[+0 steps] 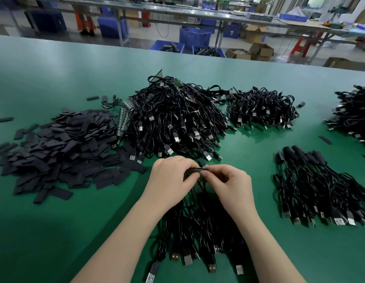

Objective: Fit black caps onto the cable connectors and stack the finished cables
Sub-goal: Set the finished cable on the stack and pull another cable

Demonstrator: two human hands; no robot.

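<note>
My left hand (pixel 171 176) grips a bundle of cable ends (pixel 194 170) just in front of me, fingers curled round them. My right hand (pixel 228 181) pinches one small black piece at the bundle's right end; cap or connector, I cannot tell. The bundle's black cables (pixel 198 225) trail toward me between my forearms, USB plugs at the near end. A heap of flat black caps (pixel 61 148) lies to the left. A big tangled pile of black USB cables (pixel 173 119) rises behind my hands. A neat stack of capped cables (pixel 320 186) lies to the right.
Everything sits on a green table (pixel 54 231). A smaller cable pile (pixel 261 108) lies at the back right and another (pixel 355 113) at the far right edge. Stray caps (pixel 325 139) dot the mat. Blue bins (pixel 194 36), cardboard boxes and benches stand beyond the table.
</note>
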